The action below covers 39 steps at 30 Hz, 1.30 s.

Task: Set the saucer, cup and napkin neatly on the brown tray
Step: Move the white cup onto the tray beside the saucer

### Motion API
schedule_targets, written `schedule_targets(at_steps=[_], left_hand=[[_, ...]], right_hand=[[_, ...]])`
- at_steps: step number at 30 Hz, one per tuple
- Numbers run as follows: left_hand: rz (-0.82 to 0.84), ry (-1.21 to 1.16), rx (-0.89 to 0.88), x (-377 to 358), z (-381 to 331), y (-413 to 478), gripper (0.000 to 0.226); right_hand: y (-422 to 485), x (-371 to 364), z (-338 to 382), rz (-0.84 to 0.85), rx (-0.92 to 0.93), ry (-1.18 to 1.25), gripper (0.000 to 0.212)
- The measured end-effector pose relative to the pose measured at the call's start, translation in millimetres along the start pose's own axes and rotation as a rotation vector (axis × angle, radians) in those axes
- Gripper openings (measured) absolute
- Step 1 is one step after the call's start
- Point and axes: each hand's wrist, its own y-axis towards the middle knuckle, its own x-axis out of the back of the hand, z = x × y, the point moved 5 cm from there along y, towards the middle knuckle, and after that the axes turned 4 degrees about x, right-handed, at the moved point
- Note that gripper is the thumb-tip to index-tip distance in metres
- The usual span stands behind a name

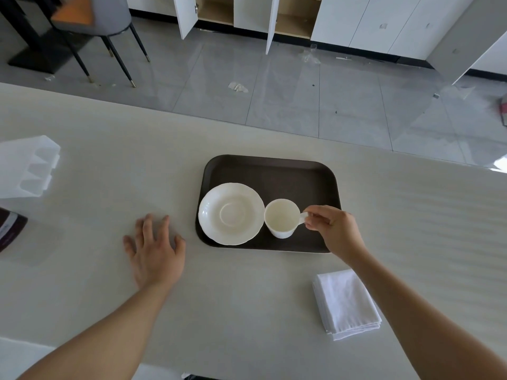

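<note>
The brown tray [288, 174] lies on the pale table ahead of me. A white saucer [231, 214] rests on the tray's left half, slightly over the left rim. Just right of it stands a white cup [282, 218], empty, its handle pointing right. My right hand [333, 229] pinches that handle with thumb and fingers. My left hand [153, 249] lies flat on the table left of the tray, fingers spread, holding nothing. A folded white napkin [346, 303] sits on the table below and right of the tray, under my right forearm's side.
A translucent plastic container [26, 167] stands at the table's left edge, with a dark packet [9, 229] below it. Beyond the table's far edge are grey floor tiles, a chair [93, 20] and open white cabinets [247, 12].
</note>
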Motion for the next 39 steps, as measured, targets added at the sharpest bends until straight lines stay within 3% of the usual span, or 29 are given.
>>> schedule_targets(at_steps=[10, 20, 24, 28, 33, 39], left_hand=[[0.02, 0.004, 0.008, 4, -3, -1, 0.061], [0.024, 0.015, 0.007, 3, -2, -1, 0.062], [0.029, 0.009, 0.002, 3, -2, -1, 0.061], [0.043, 0.01, 0.009, 4, -2, -1, 0.062], [0.04, 0.006, 0.008, 3, -1, -1, 0.062], [0.036, 0.005, 0.002, 5, -3, -1, 0.062]], right_hand=[[17, -10, -16, -0.031, -0.224, 0.273, 0.022], [10, -7, -23, -0.108, -0.301, 0.392, 0.033], [-13, 9, -30, -0.182, -0.314, 0.355, 0.026], [-47, 20, -30, -0.178, -0.276, 0.221, 0.022], [-87, 36, -28, -0.13, -0.169, -0.214, 0.022], [-128, 48, -52, 0.003, -0.435, -0.553, 0.052]])
